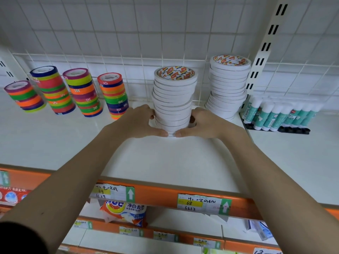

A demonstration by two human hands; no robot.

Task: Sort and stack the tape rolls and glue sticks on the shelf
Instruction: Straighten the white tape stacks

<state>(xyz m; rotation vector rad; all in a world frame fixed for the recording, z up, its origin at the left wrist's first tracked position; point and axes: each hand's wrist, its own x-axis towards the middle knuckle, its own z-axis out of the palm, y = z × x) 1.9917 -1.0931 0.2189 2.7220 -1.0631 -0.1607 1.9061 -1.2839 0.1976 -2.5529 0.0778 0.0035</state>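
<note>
- Both hands clasp the foot of the white tape stack (173,99), mid-shelf: left hand (141,121) curled round its left side, right hand (203,123) round its right, thumbs almost meeting in front.
- This stack leans and its rolls sit unevenly; a second white stack (228,87) stands to the right, nearer the back grid (110,43).
- Four coloured tape stacks (82,92) stand far left; glue sticks (275,114) stand upright far right, in a black tray.
- Step in hand, as I judge: placing or squaring the held stack on the shelf (55,140).
- Next move likely calls for gentle, even pressure up the sides to true the rolls, then a slow release so nothing topples.
</note>
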